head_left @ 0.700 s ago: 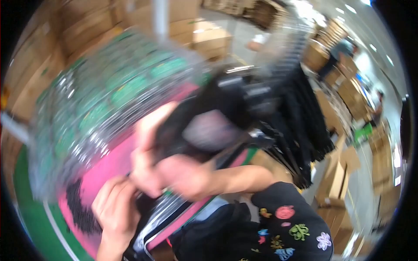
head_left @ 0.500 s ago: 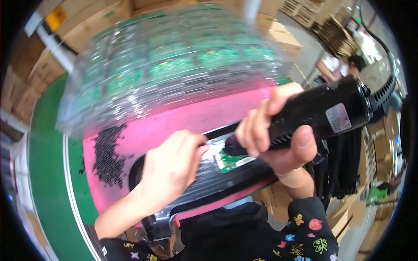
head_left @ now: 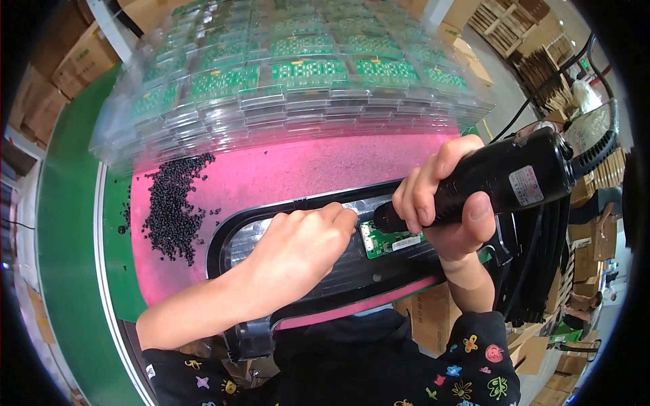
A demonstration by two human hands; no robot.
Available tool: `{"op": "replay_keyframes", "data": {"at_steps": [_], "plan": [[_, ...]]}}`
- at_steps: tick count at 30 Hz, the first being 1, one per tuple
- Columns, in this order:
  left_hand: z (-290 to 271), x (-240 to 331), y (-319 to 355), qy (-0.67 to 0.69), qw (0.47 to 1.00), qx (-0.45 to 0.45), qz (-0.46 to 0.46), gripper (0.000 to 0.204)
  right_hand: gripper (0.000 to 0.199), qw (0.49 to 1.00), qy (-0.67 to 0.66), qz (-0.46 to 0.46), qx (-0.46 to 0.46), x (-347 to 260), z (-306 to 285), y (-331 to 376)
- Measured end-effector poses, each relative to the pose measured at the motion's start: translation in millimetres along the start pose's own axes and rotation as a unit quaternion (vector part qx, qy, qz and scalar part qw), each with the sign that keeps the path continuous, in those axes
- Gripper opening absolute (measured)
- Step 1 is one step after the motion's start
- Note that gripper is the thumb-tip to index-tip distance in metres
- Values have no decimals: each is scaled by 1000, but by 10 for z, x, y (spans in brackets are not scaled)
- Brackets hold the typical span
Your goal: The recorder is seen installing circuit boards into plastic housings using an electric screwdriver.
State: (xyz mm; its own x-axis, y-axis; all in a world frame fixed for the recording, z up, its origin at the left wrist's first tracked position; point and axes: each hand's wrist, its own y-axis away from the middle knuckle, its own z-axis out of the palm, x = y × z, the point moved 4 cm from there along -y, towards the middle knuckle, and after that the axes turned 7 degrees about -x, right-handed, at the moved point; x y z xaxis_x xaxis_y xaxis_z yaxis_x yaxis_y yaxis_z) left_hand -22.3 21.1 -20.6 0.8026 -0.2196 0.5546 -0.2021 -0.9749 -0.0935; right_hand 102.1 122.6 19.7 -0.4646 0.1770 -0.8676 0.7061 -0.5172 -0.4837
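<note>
My right hand [head_left: 450, 223] is wrapped round a black electric screwdriver [head_left: 497, 179], held slanting with its nose down to the left. That nose is over a small green circuit board [head_left: 386, 245], and whether it touches a screw is hidden. The board lies inside a long black plastic housing [head_left: 352, 287] with rounded ends. Close to the left of the nose, my left hand [head_left: 301, 247] is closed, thumb and fingers pressed together above the housing. What its fingertips hold, if anything, cannot be made out.
A heap of small black screws [head_left: 172, 210] lies on the pink mat [head_left: 284, 162], left of the housing. Stacked clear trays [head_left: 305, 101] of green boards stand behind. Dark strips [head_left: 542, 264] hang at the right, and cardboard boxes [head_left: 433, 314] are below the table edge.
The view has shifted, so the tray stack sits higher in the picture. My left fingertips are slightly nearer the screwdriver's nose. The screwdriver stays in my right hand over the board.
</note>
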Motion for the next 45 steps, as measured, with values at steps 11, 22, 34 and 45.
{"op": "replay_keyframes", "data": {"at_steps": [11, 22, 34, 45], "plan": [[-46, 51, -13, -24, 999, 13, 39, 13, 58, 997, 39, 61, -32, 80, 53, -28], [-37, 63, -46, 76, 992, 41, 98, 13, 59, 979, -175, -108, 9, -366, -114, 120], [-117, 186, -30, 43, 983, 112, 139, 20, 48, 987, -98, -124, 38, -427, -36, 143], [-88, 94, -19, -6, 993, 90, 79, 13, 58, 998, -35, 1, 53, -223, 34, 301]]}}
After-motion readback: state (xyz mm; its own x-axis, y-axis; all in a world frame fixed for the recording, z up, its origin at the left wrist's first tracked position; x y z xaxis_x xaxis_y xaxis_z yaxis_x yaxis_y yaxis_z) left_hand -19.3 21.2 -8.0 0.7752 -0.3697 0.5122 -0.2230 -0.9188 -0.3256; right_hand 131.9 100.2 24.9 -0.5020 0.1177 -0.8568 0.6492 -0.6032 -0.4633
